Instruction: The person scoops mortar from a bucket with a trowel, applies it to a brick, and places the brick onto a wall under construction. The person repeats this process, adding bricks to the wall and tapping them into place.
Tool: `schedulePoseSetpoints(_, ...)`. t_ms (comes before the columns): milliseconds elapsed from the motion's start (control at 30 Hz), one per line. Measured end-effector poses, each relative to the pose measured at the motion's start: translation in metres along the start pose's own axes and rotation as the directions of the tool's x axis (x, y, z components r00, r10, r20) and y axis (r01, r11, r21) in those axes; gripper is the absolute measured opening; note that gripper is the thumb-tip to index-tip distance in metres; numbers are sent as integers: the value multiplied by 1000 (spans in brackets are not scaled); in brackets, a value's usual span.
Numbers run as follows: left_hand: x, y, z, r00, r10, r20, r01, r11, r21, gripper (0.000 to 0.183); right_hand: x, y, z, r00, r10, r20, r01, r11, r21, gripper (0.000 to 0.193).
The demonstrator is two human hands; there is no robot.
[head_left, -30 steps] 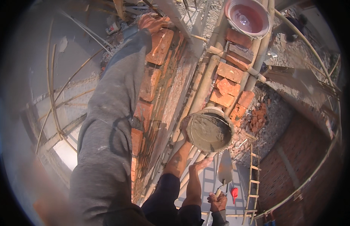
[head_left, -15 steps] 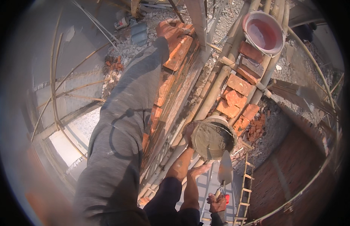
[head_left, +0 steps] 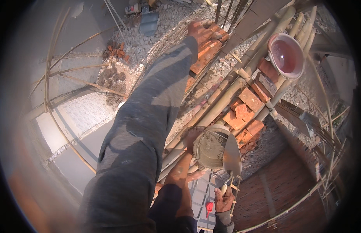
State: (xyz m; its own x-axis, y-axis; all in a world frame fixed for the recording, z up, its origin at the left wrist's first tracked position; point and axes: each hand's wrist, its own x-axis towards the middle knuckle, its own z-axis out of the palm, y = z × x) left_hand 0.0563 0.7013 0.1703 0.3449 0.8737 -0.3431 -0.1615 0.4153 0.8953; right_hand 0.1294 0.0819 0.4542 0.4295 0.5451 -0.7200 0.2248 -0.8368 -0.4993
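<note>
My left hand, at the end of a long grey sleeve, is closed over a red brick at the far end of a brick wall top. Its fingertips are partly hidden. At the lower right, my right hand grips the handle of a pointed trowel. The blade points away from me and overlaps the right rim of a bucket in the picture. Grey wet mortar fills much of that bucket. Whether blade and bucket touch, I cannot tell.
Bamboo poles run beside the wall, carrying loose bricks and a pinkish bucket of liquid. My bare feet are on the poles beside the mortar bucket. Rubble lies far below; a red-brown wall stands right.
The view has shifted, showing more ground at the left. The trowel has moved up alongside the mortar bucket's right rim. My left hand stays at the wall's far end.
</note>
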Motion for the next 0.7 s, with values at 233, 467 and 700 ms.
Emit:
schedulePoseSetpoints(233, -26, 19, 22, 997, 73, -33, -61, 958, 279, 29, 6, 0, 1, 999, -34, 18, 34, 998, -50, 49)
schedulePoseSetpoints(467, -25, 22, 20, 998, -32, 49, 24, 986, 165, 33, 16, -19, 3, 995, -44, 86, 49, 997, -53, 43)
schedulePoseSetpoints(700, -10, 12, 9, 997, 61, 38, -72, 847, 527, 46, 60, -80, 4, 949, -315, -7, 315, 949, -13, 29)
